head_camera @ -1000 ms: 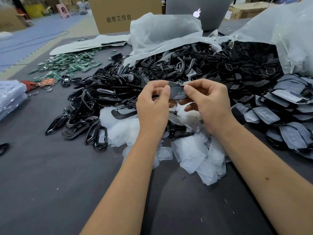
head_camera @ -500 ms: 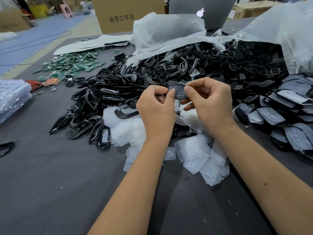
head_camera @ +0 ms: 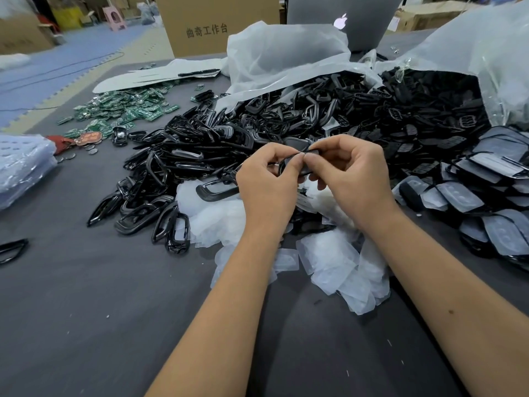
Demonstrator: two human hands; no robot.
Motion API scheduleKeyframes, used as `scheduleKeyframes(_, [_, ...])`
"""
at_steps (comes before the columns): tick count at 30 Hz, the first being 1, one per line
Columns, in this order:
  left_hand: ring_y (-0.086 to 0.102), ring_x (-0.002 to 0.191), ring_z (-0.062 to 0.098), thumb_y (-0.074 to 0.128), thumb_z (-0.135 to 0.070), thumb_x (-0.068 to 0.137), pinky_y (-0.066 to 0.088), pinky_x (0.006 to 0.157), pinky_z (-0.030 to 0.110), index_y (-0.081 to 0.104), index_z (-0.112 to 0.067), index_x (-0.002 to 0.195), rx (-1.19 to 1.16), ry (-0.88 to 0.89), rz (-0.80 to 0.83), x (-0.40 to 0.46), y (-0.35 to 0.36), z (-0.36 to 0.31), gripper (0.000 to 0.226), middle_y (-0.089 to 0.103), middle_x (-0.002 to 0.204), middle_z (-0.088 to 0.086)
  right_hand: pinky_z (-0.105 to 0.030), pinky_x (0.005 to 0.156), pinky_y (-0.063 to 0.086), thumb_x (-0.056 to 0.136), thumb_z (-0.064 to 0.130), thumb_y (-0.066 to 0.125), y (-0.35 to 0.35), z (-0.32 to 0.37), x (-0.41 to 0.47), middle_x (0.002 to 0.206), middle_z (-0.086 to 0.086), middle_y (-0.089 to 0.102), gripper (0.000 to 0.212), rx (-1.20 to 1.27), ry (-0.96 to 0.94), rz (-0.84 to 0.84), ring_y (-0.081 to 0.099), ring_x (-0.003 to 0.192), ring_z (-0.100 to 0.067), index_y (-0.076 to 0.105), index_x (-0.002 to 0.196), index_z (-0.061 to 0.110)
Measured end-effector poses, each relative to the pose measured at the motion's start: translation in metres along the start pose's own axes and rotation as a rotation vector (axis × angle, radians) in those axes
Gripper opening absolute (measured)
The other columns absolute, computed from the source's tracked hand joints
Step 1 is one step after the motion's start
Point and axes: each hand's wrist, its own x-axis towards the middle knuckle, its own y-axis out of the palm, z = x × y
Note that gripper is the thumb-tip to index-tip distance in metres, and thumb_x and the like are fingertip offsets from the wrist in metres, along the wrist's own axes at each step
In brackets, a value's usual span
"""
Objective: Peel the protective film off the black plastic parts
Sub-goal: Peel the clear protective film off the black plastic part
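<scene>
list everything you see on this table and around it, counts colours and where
black frames pile: many, glossy black, table centre-left
filmed parts: many, black under clear film, right edge
peeled film pile: many, translucent white, near the forearms
circuit boards: many, green, far left
plastic bags: two, clear whitish, behind the piles
cardboard box: one, brown, far centre
laptop: one, grey, far right of box
table: one, dark grey
held part: one, black, between both hands
left hand: pinches the held part
right hand: pinches the held part
</scene>
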Motion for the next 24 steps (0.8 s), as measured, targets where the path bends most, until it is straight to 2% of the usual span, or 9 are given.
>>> scheduleKeyframes(2, [0.074, 0.065, 0.016, 0.075, -0.005, 0.090, 0.057, 0.061, 0.026, 0.075, -0.009, 0.085, -0.058, -0.018, 0.017, 0.001, 0.000, 0.001, 0.007, 0.074, 0.074, 0.000, -0.027, 0.057, 0.056, 0.089, 0.005, 0.080, 0.000, 0.000, 0.000, 0.081, -0.008, 0.078, 0.011, 0.033, 0.028, 0.004, 0.073, 0.066, -0.020, 0.075, 0.098, 0.005])
scheduleKeyframes(4, [0.071, 0.060, 0.008, 0.075, -0.003, 0.091, 0.054, 0.057, 0.017, 0.075, -0.004, 0.087, -0.106, -0.034, 0.039, 0.001, 0.000, 0.002, 0.004, 0.074, 0.071, -0.003, -0.026, 0.058, 0.055, 0.089, 0.001, 0.078, -0.001, 0.001, 0.000, 0.080, -0.012, 0.077, 0.009, 0.099, 0.074, 0.004, 0.070, 0.064, -0.020, 0.075, 0.098, 0.003])
scheduleKeyframes(8, [0.067, 0.059, 0.009, 0.075, -0.002, 0.091, 0.054, 0.057, 0.020, 0.075, -0.007, 0.087, -0.163, -0.080, 0.083, 0.003, 0.000, 0.004, 0.006, 0.073, 0.071, -0.002, -0.026, 0.056, 0.054, 0.091, -0.005, 0.071, -0.004, 0.006, 0.003, 0.078, -0.018, 0.075, 0.012, 0.189, 0.164, -0.004, 0.065, 0.058, -0.019, 0.076, 0.089, 0.006])
scheduleKeyframes(10, [0.065, 0.058, 0.010, 0.074, -0.002, 0.091, 0.053, 0.056, 0.021, 0.075, -0.009, 0.086, -0.187, -0.104, 0.092, 0.003, 0.000, 0.005, 0.010, 0.072, 0.072, 0.001, -0.026, 0.055, 0.054, 0.092, -0.007, 0.069, -0.005, 0.007, 0.003, 0.077, -0.017, 0.074, 0.015, 0.149, 0.155, 0.001, 0.064, 0.055, -0.018, 0.076, 0.089, 0.005])
scheduleKeyframes(14, [0.065, 0.059, 0.007, 0.074, 0.000, 0.091, 0.053, 0.056, 0.020, 0.075, -0.009, 0.085, -0.199, -0.114, 0.103, 0.003, -0.001, 0.006, 0.011, 0.071, 0.068, -0.004, -0.033, 0.058, 0.057, 0.096, -0.004, 0.065, -0.006, 0.006, 0.002, 0.077, -0.014, 0.075, 0.015, -0.106, 0.060, 0.019, 0.069, 0.057, -0.022, 0.076, 0.096, 0.006])
scheduleKeyframes(18, [0.067, 0.060, 0.008, 0.072, 0.001, 0.092, 0.053, 0.056, 0.020, 0.074, -0.007, 0.085, -0.230, -0.152, 0.106, 0.003, -0.002, 0.005, 0.011, 0.070, 0.066, -0.006, -0.035, 0.060, 0.060, 0.096, 0.006, 0.067, -0.006, 0.007, -0.001, 0.070, -0.001, 0.073, 0.012, -0.327, -0.085, -0.016, 0.069, 0.056, -0.014, 0.078, 0.097, 0.010])
scheduleKeyframes(21, [0.068, 0.060, 0.013, 0.071, 0.001, 0.093, 0.053, 0.056, 0.021, 0.073, -0.007, 0.084, -0.287, -0.222, 0.097, 0.003, -0.003, 0.003, 0.012, 0.070, 0.066, -0.001, -0.036, 0.064, 0.060, 0.093, 0.013, 0.072, -0.005, 0.009, -0.004, 0.070, 0.002, 0.072, 0.009, -0.378, -0.158, -0.056, 0.069, 0.059, -0.014, 0.074, 0.102, 0.013])
scheduleKeyframes(24, [0.067, 0.059, 0.013, 0.070, 0.002, 0.093, 0.051, 0.054, 0.018, 0.072, -0.005, 0.082, -0.320, -0.261, 0.096, 0.003, -0.003, 0.000, 0.013, 0.069, 0.067, 0.003, -0.030, 0.064, 0.058, 0.091, 0.008, 0.072, -0.007, 0.010, -0.003, 0.083, 0.000, 0.071, 0.016, -0.365, -0.239, -0.042, 0.068, 0.069, -0.014, 0.071, 0.105, 0.014])
